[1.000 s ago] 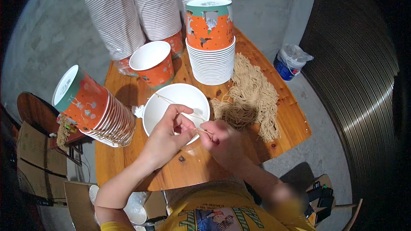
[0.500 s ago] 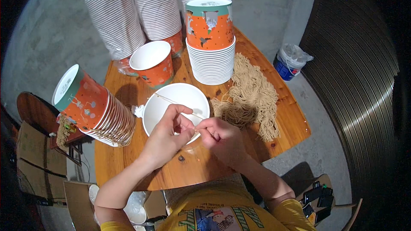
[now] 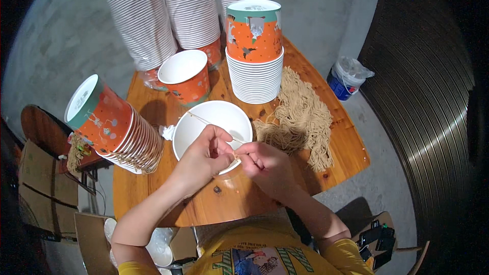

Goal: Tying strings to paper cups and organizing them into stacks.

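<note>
A white-lined paper bucket stands open side up on the table in front of me. A thin beige cord crosses its mouth from the far left rim to my fingers. Over its near rim my left hand is closed, thumb and fingers pinching the cord. Close beside it, my right hand is also closed in a pinch on the cord, at the near right rim. The exact spot between the fingertips is partly hidden. To the right lies a loose heap of beige cords.
An upside-down stack of orange buckets stands behind the cords. At left leans another stack, with cords round its rims. A single orange bucket and plastic-wrapped stacks are at the back. A pail sits beyond the wooden table.
The view has shifted slightly, so the table things appear a little lower and to the right. Both hands keep their pinch at the near right rim, with hardly any movement.
</note>
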Demonstrator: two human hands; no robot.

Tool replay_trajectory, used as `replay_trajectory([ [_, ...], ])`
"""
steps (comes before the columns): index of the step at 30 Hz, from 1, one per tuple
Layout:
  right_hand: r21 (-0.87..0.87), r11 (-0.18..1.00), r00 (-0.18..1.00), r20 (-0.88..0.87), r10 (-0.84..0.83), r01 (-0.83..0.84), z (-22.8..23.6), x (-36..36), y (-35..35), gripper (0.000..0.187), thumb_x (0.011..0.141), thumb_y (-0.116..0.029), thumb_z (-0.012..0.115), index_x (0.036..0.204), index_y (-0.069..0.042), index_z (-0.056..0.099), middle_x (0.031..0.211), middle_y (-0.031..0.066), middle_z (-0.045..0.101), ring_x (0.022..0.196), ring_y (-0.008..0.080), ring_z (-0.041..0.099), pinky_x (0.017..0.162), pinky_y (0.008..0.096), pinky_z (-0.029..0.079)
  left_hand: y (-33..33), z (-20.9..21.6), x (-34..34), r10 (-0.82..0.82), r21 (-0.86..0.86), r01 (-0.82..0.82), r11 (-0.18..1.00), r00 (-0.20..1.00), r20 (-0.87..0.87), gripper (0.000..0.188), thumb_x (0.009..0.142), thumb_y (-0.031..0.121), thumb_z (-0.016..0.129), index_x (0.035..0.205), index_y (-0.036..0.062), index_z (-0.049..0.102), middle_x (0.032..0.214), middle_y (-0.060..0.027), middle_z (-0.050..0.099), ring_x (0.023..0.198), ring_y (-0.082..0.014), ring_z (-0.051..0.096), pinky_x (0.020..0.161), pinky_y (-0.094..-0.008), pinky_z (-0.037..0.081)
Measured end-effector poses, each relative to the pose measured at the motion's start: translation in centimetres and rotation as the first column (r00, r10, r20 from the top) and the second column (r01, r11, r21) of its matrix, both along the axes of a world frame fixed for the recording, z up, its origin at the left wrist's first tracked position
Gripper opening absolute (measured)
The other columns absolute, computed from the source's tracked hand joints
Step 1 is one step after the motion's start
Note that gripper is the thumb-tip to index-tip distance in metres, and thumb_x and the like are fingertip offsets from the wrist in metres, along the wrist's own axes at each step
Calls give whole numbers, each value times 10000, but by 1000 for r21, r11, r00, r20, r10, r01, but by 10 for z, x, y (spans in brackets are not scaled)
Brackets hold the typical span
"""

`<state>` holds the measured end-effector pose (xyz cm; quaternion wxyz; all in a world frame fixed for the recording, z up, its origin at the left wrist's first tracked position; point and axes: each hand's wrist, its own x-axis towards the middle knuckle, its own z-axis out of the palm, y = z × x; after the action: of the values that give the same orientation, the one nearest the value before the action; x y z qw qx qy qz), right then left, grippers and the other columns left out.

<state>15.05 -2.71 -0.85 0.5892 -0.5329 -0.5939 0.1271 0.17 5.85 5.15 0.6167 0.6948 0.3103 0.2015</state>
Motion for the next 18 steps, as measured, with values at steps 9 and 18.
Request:
replay_trajectory([
  [9,160,983,932,332,-143,94,-2,7,3,114,794,-35,648,890,-73,600,628,27,513,516,109,483,504,243,419,-3,2,2,-21,35,22,999,999,-30,273,844,-2,587,1083,34,460,831,0,533,748,-58,495,688,-203,425],
  [18,24,999,1000,-14,-28,28,-7,1,2,130,813,30,608,891,-68,573,587,-71,400,521,10,369,474,197,333,-4,1,4,-62,150,81,985,990,-125,269,857,41,584,1101,29,470,817,-9,525,730,-77,490,667,-229,433],
])
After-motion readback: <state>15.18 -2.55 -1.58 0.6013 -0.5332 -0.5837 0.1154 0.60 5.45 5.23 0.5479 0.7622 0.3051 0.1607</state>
